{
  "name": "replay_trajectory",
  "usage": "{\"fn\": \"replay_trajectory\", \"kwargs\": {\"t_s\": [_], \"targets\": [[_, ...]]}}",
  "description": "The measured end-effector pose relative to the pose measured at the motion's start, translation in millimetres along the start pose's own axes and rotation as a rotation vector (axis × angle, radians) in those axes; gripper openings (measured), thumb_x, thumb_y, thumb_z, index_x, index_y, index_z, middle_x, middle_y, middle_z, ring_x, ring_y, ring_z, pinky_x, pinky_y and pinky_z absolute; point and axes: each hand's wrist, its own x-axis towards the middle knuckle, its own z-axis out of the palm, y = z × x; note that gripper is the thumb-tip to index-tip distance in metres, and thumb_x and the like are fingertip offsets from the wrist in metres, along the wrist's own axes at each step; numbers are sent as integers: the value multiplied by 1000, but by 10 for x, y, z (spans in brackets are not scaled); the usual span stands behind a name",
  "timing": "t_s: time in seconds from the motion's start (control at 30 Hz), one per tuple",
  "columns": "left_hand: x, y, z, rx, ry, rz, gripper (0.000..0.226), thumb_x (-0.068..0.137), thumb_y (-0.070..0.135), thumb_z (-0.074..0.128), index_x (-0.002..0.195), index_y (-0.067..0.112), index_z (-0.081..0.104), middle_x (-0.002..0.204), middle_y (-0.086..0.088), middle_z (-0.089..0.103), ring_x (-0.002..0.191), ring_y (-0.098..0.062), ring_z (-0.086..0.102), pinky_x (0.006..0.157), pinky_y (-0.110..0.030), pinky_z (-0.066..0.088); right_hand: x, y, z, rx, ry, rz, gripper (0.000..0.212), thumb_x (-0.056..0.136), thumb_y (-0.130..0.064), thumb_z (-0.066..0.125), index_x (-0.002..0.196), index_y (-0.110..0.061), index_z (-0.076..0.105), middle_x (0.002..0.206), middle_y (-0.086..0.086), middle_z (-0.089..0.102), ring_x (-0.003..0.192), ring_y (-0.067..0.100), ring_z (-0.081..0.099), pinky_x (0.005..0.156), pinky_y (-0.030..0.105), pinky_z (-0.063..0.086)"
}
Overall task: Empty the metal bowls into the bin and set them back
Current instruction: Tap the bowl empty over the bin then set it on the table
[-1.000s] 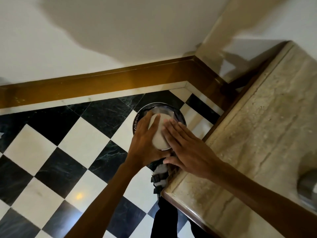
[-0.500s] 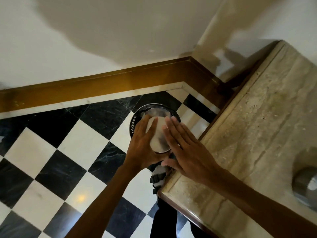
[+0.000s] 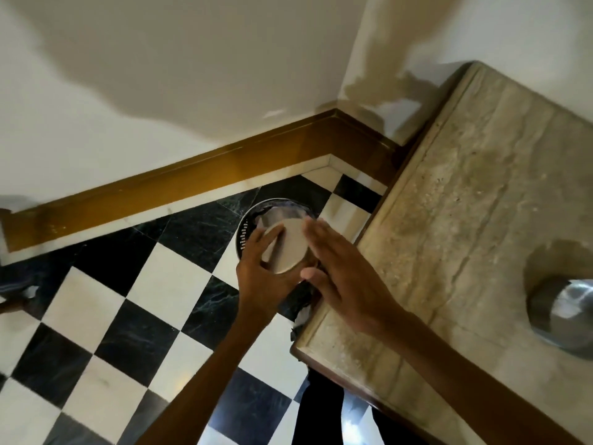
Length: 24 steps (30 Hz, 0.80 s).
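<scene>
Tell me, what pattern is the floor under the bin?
A black and white checkerboard of tiles, seen in the head view: floor, bin.

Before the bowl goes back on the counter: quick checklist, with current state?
1. Upturned bowl over the bin: ok.
2. Left hand gripping the bowl: ok.
3. Right hand flat against the bowl's side, fingers open: ok.
4. Bowl fully emptied: cannot tell, its inside faces down.
5. Bare space on the counter to set it down: ok.
6. Second metal bowl at the counter's right edge emptied: cannot tell.
</scene>
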Motion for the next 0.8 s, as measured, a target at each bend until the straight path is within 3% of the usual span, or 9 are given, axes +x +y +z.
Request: {"fn": "replay_trajectory", "kwargs": {"t_s": [0.1, 0.17, 0.3, 0.37, 0.43, 0.57, 0.63, 0.7, 0.8], "targets": [[-117, 324, -5, -567, -165, -385, 49, 71, 56, 77, 111, 27, 78, 112, -11, 77, 106, -32, 70, 85, -40, 59, -273, -10, -183, 361, 187, 203, 61, 99, -59, 34, 154, -34, 28, 161, -4, 34, 144, 6, 37, 103, 15, 43], [-187, 518, 46, -805, -281, -603, 49, 70, 64, 74, 105, 30, 79, 104, -6, 82, 97, -27, 76, 74, -37, 64, -480, 25, -335, 532, 212, 307, 54, 96, -49, 48, 146, -29, 44, 143, -6, 55, 125, -1, 57, 85, 10, 52], [-289, 776, 415, -725, -350, -744, 81, 47, 86, 78, 104, 29, 67, 87, 2, 84, 76, -17, 81, 57, -36, 66, -908, 248, -498, 743, 334, 519, 30, 94, -28, 63, 123, -21, 67, 106, -10, 73, 92, 1, 70, 63, 14, 54], [-343, 896, 642, -610, -378, -799, 72, 51, 86, 70, 97, 32, 64, 75, 3, 82, 65, -20, 80, 52, -46, 65, -1112, 411, -568, 769, 394, 628, 19, 96, -19, 63, 113, -15, 71, 88, -9, 70, 74, 5, 66, 53, 11, 48], [-374, 1006, 878, -505, -373, -765, 56, 72, 78, 58, 105, 32, 63, 75, 3, 82, 68, -25, 80, 51, -51, 65, -1264, 588, -673, 744, 414, 702, 21, 97, -18, 63, 115, -11, 70, 83, -5, 69, 68, 3, 64, 52, 12, 48], [-413, 1280, 1386, -411, -354, -561, 31, 98, 42, 60, 123, 25, 62, 115, -7, 69, 100, -27, 70, 58, -41, 65, -1415, 991, -970, 731, 492, 801, 38, 94, -15, 67, 131, -7, 62, 112, 14, 71, 100, 30, 69, 83, 51, 60], [-357, 1419, 1559, -400, -350, -480, 20, 100, 20, 60, 119, 15, 65, 112, -9, 70, 99, -26, 70, 70, -43, 65, -1403, 1160, -1123, 728, 535, 822, 38, 92, -8, 67, 129, -4, 61, 112, 18, 71, 103, 36, 68, 87, 56, 59], [-261, 1605, 1783, -380, -351, -404, 17, 100, 7, 58, 101, 20, 69, 102, -2, 72, 89, -17, 73, 62, -32, 65, -1387, 1318, -1317, 706, 591, 848, 34, 89, -1, 65, 123, -2, 64, 106, 19, 72, 101, 38, 69, 87, 58, 58], [-85, 1890, 2112, -279, -242, -351, 11, 98, 16, 67, 89, 19, 73, 92, -2, 74, 82, -18, 74, 58, -31, 66, -1306, 1495, -1566, 689, 673, 873, 29, 84, 7, 61, 113, 7, 66, 101, 28, 72, 96, 45, 68, 84, 60, 57]]}}
